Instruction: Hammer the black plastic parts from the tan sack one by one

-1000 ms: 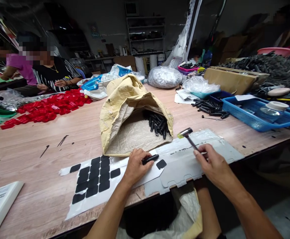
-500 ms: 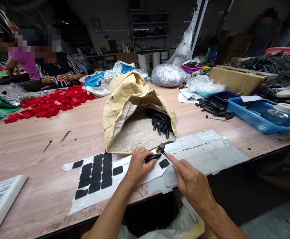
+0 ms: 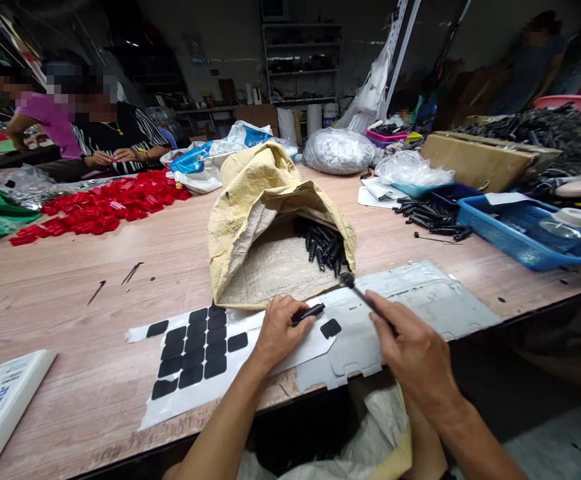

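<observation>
My left hand (image 3: 281, 333) rests on the table with its fingers closed round a short black tube (image 3: 310, 313), whose tapered end points right. In my right hand (image 3: 415, 350), raised to the right of it, is a thin dark rod (image 3: 368, 300) with a round black knob at its far end. The knob hovers by the lip of a yellow woven sack (image 3: 243, 220) and is apart from the tube. Several similar black tubes (image 3: 324, 247) lie inside the sack's mouth. Left of my left hand is a white sheet (image 3: 245, 365) with black rounded squares; a single black square (image 3: 330, 327) lies below the tube.
A grey flat board (image 3: 415, 290) lies along the front edge. To the right stand a blue tray (image 3: 525, 243) and a pile of black parts (image 3: 428, 220). Red packets (image 3: 120, 200) spread at the left, near a seated co-worker. A white device (image 3: 8, 400) sits front left.
My right hand has moved right, taking the rod's knob away from the end of the tube. A yellow-green ring seen there before no longer shows. My left hand stays put with the tube.
</observation>
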`<state>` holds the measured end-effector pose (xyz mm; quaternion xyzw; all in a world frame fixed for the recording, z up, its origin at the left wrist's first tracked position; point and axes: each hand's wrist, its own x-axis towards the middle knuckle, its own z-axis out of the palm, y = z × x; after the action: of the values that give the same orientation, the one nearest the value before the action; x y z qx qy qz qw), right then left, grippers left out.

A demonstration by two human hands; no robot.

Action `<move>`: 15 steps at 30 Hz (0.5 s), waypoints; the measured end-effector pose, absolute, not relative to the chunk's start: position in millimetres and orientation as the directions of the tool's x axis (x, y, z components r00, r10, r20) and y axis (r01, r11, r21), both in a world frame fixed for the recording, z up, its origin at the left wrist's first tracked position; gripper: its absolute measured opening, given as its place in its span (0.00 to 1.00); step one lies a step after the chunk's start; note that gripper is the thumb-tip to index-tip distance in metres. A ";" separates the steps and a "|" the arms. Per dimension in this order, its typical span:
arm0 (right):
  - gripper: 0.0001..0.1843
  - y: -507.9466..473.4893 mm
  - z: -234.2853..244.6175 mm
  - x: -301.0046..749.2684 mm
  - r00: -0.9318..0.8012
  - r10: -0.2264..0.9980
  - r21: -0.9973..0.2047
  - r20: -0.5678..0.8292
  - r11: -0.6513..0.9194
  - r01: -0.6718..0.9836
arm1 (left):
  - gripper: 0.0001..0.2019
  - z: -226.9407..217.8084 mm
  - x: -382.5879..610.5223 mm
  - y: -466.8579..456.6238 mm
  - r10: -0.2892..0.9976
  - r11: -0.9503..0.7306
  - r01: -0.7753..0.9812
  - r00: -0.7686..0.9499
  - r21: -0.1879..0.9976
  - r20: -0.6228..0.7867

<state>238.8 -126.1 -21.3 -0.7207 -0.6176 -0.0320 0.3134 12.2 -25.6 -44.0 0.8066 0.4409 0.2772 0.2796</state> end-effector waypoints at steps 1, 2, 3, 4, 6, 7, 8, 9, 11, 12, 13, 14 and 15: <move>0.22 -121.0 -19.3 251.2 0.291 0.851 -0.387 0.437 -0.114 0.915 | 0.09 -43.1 11.5 -25.6 0.864 -0.451 0.548 0.465 0.704 0.192; 0.22 -115.3 -18.3 263.9 0.341 0.834 -0.354 0.434 -0.190 0.916 | 0.11 -42.1 10.9 -25.7 0.862 -0.448 0.540 0.473 0.713 0.183; 0.22 -109.3 -18.7 276.4 0.382 0.820 -0.316 0.427 -0.260 0.912 | 0.14 -41.1 10.3 -25.8 0.859 -0.445 0.534 0.481 0.718 0.175; 0.22 -103.2 -20.6 288.1 0.407 0.814 -0.280 0.414 -0.312 0.908 | 0.16 -40.4 9.9 -26.0 0.858 -0.443 0.534 0.486 0.720 0.167; 0.23 -91.8 -28.3 307.0 0.442 0.813 -0.213 0.378 -0.388 0.897 | 0.20 -39.6 9.4 -26.4 0.859 -0.440 0.546 0.488 0.712 0.157; 0.23 -87.1 -33.5 313.5 0.448 0.817 -0.182 0.362 -0.410 0.894 | 0.21 -39.8 9.3 -26.6 0.860 -0.440 0.554 0.487 0.707 0.153; 0.23 -83.1 -39.1 317.9 0.449 0.821 -0.153 0.353 -0.423 0.893 | 0.22 -40.2 9.2 -26.6 0.861 -0.439 0.560 0.486 0.703 0.150; 0.22 -80.1 -44.8 320.2 0.444 0.824 -0.130 0.353 -0.427 0.895 | 0.22 -40.9 9.3 -26.5 0.862 -0.437 0.564 0.485 0.701 0.147; 0.22 -76.3 -54.9 319.8 0.422 0.820 -0.108 0.387 -0.415 0.904 | 0.22 -42.8 9.4 -25.4 0.862 -0.436 0.567 0.486 0.699 0.144; 0.22 -75.4 -58.9 317.9 0.415 0.810 -0.106 0.414 -0.410 0.906 | 0.22 -43.8 9.6 -24.5 0.862 -0.436 0.569 0.487 0.697 0.142; 0.21 -74.9 -62.1 315.6 0.410 0.798 -0.108 0.442 -0.406 0.907 | 0.22 -44.4 9.9 -23.4 0.861 -0.439 0.571 0.489 0.694 0.141; 0.21 -74.8 -64.5 313.3 0.408 0.784 -0.111 0.468 -0.406 0.907 | 0.22 -44.3 10.3 -22.6 0.859 -0.441 0.574 0.492 0.690 0.139; 0.21 -74.8 -66.0 311.3 0.409 0.772 -0.113 0.487 -0.408 0.906 | 0.22 -43.1 10.8 -22.5 0.858 -0.442 0.575 0.494 0.689 0.138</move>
<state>311.3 -74.8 -66.0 -0.8190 -0.5122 -0.1828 0.1831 10.8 -22.5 -43.1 0.8136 0.4405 0.2428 0.2918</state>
